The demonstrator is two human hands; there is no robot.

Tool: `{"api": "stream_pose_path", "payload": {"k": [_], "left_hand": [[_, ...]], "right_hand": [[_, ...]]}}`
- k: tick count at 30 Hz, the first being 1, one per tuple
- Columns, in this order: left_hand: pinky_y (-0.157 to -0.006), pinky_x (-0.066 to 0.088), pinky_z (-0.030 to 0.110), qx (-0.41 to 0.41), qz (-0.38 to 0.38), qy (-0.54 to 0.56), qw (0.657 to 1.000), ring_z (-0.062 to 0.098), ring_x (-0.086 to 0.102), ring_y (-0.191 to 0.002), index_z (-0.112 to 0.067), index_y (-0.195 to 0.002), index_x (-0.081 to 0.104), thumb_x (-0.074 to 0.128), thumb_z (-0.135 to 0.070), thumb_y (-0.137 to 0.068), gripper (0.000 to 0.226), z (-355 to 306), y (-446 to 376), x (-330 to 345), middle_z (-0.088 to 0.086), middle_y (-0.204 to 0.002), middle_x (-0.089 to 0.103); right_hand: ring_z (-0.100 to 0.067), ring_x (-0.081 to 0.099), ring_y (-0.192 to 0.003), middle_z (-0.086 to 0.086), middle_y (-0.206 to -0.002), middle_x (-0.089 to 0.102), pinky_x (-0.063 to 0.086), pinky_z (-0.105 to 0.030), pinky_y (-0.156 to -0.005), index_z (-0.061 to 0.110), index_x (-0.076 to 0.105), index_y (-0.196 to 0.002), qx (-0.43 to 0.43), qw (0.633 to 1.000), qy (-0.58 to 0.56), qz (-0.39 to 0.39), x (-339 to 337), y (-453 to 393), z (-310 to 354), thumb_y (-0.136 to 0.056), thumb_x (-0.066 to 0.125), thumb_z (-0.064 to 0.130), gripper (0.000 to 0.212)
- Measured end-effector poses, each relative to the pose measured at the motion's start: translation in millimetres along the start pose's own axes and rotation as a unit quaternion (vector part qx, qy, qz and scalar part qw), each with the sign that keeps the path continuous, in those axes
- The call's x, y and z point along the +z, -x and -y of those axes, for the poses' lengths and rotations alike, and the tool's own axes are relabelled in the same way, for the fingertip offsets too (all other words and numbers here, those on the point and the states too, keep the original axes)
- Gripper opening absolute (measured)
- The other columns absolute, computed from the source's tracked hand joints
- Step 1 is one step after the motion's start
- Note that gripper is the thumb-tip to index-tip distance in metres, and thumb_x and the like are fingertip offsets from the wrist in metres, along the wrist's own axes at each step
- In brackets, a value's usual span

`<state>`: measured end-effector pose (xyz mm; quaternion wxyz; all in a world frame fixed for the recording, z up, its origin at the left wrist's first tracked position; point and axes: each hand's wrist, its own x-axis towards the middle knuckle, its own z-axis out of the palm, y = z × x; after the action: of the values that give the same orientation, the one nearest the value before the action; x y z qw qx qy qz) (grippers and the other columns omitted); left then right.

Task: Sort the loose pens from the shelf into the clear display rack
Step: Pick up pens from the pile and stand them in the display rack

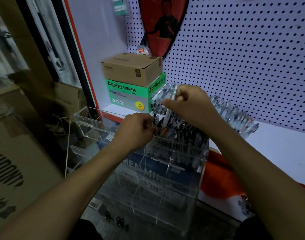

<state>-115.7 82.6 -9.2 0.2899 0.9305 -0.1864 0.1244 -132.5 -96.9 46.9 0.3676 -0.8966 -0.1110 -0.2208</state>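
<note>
A clear tiered display rack (148, 184) stands in front of me, its upper right compartment packed with several dark pens (184, 135). My right hand (191, 106) grips a bundle of clear pens (163, 97) above that compartment, tips pointing down. My left hand (136, 130) pinches the pens at the compartment's left edge. A row of loose clear pens (234, 115) lies fanned on the white shelf (278, 149) behind my right wrist.
A brown carton (131, 68) sits on a green Agnite box (127, 94) at the shelf's back left. White pegboard (243, 58) rises behind. Cardboard boxes (18, 161) stand to the left. The rack's left compartments (89, 123) hold no pens.
</note>
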Motion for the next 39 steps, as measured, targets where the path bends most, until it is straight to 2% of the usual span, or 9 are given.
{"api": "stream_pose_path", "payload": {"k": [3, 7, 12, 17, 20, 23, 28, 32, 39], "left_hand": [[-0.056, 0.041, 0.029, -0.012, 0.009, -0.020, 1.000, 0.020, 0.053, -0.062, -0.020, -0.060, 0.054, 0.073, -0.021, -0.080, 0.028, 2.2, -3.5, 0.9, -0.002, -0.060, 0.055], [-0.064, 0.049, 0.034, -0.025, 0.039, -0.035, 0.998, 0.026, 0.058, -0.072, -0.007, -0.068, 0.062, 0.073, -0.022, -0.079, 0.022, 8.3, -8.6, -0.2, 0.011, -0.072, 0.061], [-0.064, 0.047, 0.031, -0.042, 0.041, 0.052, 0.997, 0.013, 0.061, -0.072, -0.016, -0.091, 0.057, 0.078, -0.025, -0.080, 0.026, 9.0, -3.3, -6.7, -0.001, -0.084, 0.063], [-0.065, 0.047, 0.015, -0.007, 0.022, 0.102, 0.994, 0.005, 0.063, -0.078, -0.022, -0.128, 0.054, 0.074, -0.020, -0.085, 0.047, 10.1, -1.8, -6.0, -0.007, -0.099, 0.060], [-0.069, 0.052, 0.019, -0.001, -0.010, 0.118, 0.993, 0.006, 0.064, -0.074, -0.021, -0.125, 0.059, 0.076, -0.019, -0.083, 0.045, 17.1, -2.6, -2.2, -0.009, -0.092, 0.061], [-0.066, 0.050, 0.012, -0.011, -0.012, 0.140, 0.990, 0.002, 0.063, -0.071, -0.020, -0.122, 0.061, 0.077, -0.014, -0.082, 0.043, 17.1, -5.0, 1.1, -0.013, -0.080, 0.059], [-0.067, 0.051, 0.014, -0.028, -0.010, 0.165, 0.986, 0.002, 0.062, -0.065, -0.017, -0.118, 0.063, 0.078, -0.009, -0.079, 0.042, 12.9, -12.1, 3.9, -0.016, -0.089, 0.061], [-0.069, 0.054, 0.018, -0.036, 0.007, 0.205, 0.978, 0.006, 0.063, -0.064, -0.021, -0.116, 0.062, 0.077, -0.006, -0.080, 0.041, 16.0, -8.2, 1.3, -0.005, -0.093, 0.066], [-0.083, 0.055, 0.033, -0.011, 0.013, 0.233, 0.972, 0.026, 0.067, -0.087, -0.008, -0.119, 0.062, 0.068, 0.007, -0.084, 0.038, 24.5, 8.0, 1.9, 0.011, -0.097, 0.069]], "right_hand": [[-0.017, 0.041, -0.050, -0.012, -0.058, 0.051, 0.041, -0.027, -0.053, 0.001, 0.053, -0.066, -0.035, 0.999, -0.023, -0.027, 3.9, -0.6, -5.5, -0.083, 0.076, 0.030, 0.041], [0.000, 0.052, -0.048, 0.004, -0.056, 0.057, 0.043, -0.013, -0.059, 0.010, 0.065, -0.061, -0.058, 0.997, 0.028, 0.036, 17.1, 0.4, -8.6, -0.076, 0.082, 0.027, 0.028], [0.002, 0.046, -0.040, 0.012, -0.043, 0.047, 0.034, -0.006, -0.047, 0.027, 0.051, -0.047, -0.004, 0.993, 0.039, 0.113, 16.5, -7.2, -10.4, -0.075, 0.083, 0.026, 0.042], [0.000, 0.061, -0.063, 0.010, -0.070, 0.067, 0.050, -0.019, -0.066, 0.016, 0.074, -0.080, -0.042, 0.991, 0.038, 0.122, -2.7, -15.4, -9.6, -0.081, 0.078, 0.033, 0.017], [0.001, 0.063, -0.067, 0.006, -0.077, 0.072, 0.047, -0.014, -0.069, 0.017, 0.078, -0.084, -0.045, 0.990, 0.068, 0.114, -4.6, -15.2, -6.3, -0.081, 0.078, 0.032, 0.015], [-0.007, 0.065, -0.067, 0.001, -0.076, 0.073, 0.052, -0.024, -0.073, 0.013, 0.078, -0.082, -0.028, 0.990, 0.073, 0.115, -0.8, -20.4, -8.4, -0.081, 0.078, 0.031, 0.018], [0.005, 0.055, -0.062, 0.008, -0.071, 0.064, 0.046, -0.016, -0.066, 0.014, 0.078, -0.082, -0.013, 0.990, 0.053, 0.126, 6.3, -31.1, -7.7, -0.078, 0.081, 0.027, 0.014], [-0.009, 0.060, -0.071, 0.004, -0.078, 0.064, 0.047, -0.024, -0.072, 0.011, 0.073, -0.086, -0.039, 0.985, 0.094, 0.141, 10.7, -29.7, -7.6, -0.083, 0.077, 0.028, 0.018], [-0.005, 0.060, -0.071, 0.006, -0.077, 0.064, 0.047, -0.021, -0.072, 0.015, 0.074, -0.088, -0.031, 0.991, 0.059, 0.116, 16.5, -23.1, -16.0, -0.082, 0.078, 0.031, 0.018]]}}
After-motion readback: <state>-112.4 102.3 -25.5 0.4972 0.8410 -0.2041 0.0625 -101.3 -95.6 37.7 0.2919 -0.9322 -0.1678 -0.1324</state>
